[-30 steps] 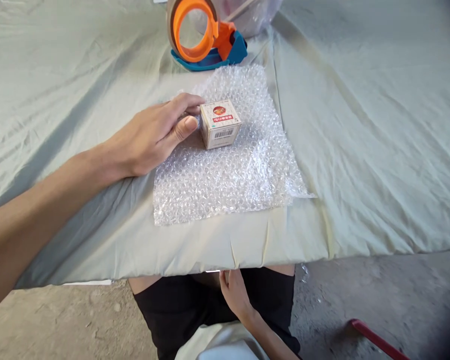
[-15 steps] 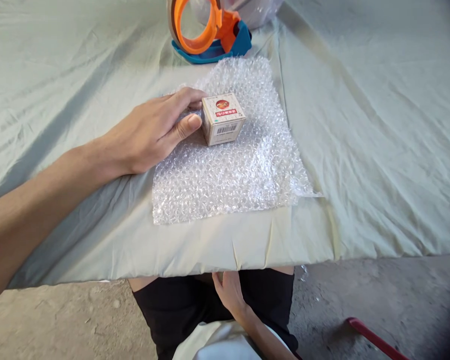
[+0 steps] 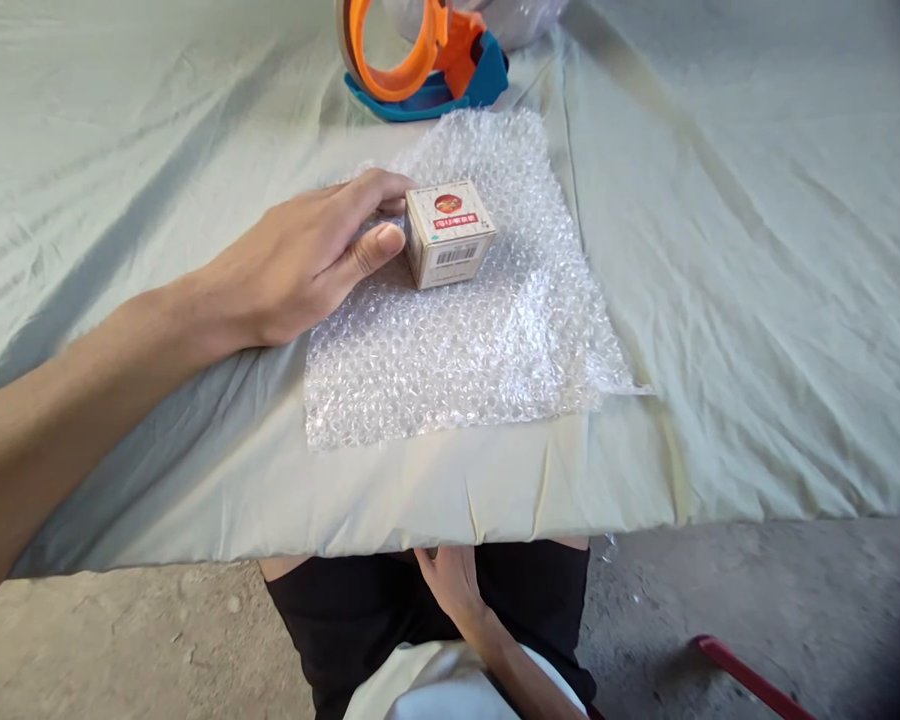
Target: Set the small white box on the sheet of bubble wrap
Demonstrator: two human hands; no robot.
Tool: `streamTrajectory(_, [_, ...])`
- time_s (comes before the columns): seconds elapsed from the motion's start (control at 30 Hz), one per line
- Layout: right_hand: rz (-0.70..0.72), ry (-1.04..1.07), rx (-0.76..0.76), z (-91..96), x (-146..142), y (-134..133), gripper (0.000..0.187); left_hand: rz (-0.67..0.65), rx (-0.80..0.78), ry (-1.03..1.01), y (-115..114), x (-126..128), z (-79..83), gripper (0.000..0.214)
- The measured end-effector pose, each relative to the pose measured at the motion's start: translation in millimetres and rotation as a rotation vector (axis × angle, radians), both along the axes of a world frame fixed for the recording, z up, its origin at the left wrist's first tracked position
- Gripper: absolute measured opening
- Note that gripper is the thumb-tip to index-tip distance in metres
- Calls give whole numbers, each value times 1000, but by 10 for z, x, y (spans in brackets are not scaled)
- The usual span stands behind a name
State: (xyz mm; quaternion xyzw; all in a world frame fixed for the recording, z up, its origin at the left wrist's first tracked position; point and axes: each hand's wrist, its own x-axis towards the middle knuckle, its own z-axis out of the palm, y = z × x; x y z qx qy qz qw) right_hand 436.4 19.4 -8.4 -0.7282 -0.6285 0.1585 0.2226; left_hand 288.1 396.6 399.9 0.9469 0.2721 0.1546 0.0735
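The left hand [image 3: 300, 265] reaches in from the left over the cloth-covered counter [image 3: 720, 250], its thumb and fingers closed around the left side of a small cardboard box [image 3: 450, 233]. The box stands upright on a sheet of bubble wrap [image 3: 457, 340] spread flat on the cloth, toward the sheet's far part. Beyond the sheet, at the far edge, sits an orange and blue tape dispenser [image 3: 427, 65]. The right hand [image 3: 450, 590] rests low at the near edge, on the lap, loosely open and holding nothing.
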Motion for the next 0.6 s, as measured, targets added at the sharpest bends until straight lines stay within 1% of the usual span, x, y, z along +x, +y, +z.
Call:
streamTrajectory(0.17, [-18, 8, 17, -25, 20, -65, 66, 3, -10, 9, 1, -6, 7, 84])
streamTrajectory(0.33, [-8, 35, 31, -48, 89, -154, 58, 7, -8, 34, 14, -19, 5, 85])
streamTrajectory(0.5, [-8, 61, 32, 1, 123, -84, 52, 8, -22, 15, -6, -4, 19, 86])
streamTrajectory(0.6, [6, 76, 24, 47, 146, -100, 51, 9, -31, -5, -21, 2, 28, 86])
